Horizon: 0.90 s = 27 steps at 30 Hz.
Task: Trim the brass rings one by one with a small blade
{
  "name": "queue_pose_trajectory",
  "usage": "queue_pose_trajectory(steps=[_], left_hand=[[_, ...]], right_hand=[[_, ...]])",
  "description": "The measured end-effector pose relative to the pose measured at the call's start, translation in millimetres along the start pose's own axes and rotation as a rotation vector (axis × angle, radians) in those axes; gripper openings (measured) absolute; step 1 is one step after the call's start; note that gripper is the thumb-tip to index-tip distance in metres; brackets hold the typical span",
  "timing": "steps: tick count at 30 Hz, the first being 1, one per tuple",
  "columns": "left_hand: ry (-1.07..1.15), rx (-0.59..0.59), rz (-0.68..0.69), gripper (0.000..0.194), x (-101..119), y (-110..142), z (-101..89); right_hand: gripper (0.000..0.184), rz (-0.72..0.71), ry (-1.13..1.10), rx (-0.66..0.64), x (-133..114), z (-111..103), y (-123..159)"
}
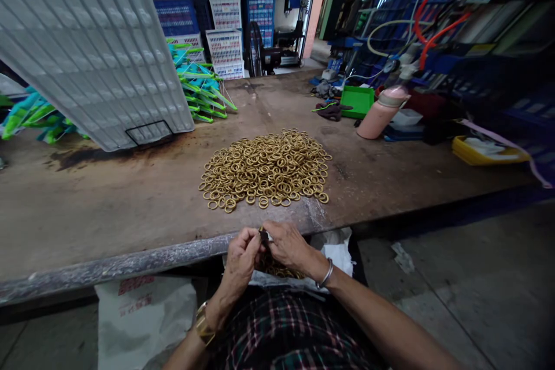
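Note:
In front of my chest, my left hand (243,257) and my right hand (288,243) meet at the fingertips, both closed. My left thumb and fingers pinch what looks like a brass-coloured ring (261,229), mostly hidden. The right fingers grip a small dark and whitish thing (265,236) against it; its kind is too small to tell. Just beyond the hands, a heap of brass-coloured rings (269,165) lies on the wooden table (130,208). Below my hands, more rings (277,269) sit in a white sack (340,251) at my lap.
A large whitish ribbed crate (99,40) stands on the left, with green and blue hangers (199,87) behind it. To the right are a pink bottle (379,115), a green tray (358,101), dark gloves (332,111) and a yellow tray (488,153). A printed white sack (145,312) stands below the table edge.

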<state>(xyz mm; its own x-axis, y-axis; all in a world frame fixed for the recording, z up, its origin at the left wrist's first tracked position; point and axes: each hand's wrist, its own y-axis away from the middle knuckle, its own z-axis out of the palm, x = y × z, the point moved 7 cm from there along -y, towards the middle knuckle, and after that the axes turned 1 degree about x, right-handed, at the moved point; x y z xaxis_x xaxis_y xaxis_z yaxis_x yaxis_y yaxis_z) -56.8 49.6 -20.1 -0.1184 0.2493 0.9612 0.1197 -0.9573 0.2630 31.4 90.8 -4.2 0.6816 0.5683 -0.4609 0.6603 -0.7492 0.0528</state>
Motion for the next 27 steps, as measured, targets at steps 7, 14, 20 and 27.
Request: queue_pose_trajectory(steps=[7,14,20,27], left_hand=[[-0.001,-0.007,0.014,0.032,-2.3,0.6,-1.9],[0.165,-0.229,-0.086,0.028,3.8,21.6,17.7],[0.415,-0.172,-0.189,0.032,-14.1,15.1,13.5],[0.658,-0.192,-0.275,0.017,-19.1,13.4,5.5]], right_hand=[[0.019,0.026,0.047,0.006,1.3,5.5,0.5],[0.025,0.179,0.148,0.084,32.0,-2.2,-11.3],[0.027,0.203,0.157,0.213,35.6,-9.9,-30.3],[0.021,0.271,0.270,0.138,35.8,-7.8,-46.6]])
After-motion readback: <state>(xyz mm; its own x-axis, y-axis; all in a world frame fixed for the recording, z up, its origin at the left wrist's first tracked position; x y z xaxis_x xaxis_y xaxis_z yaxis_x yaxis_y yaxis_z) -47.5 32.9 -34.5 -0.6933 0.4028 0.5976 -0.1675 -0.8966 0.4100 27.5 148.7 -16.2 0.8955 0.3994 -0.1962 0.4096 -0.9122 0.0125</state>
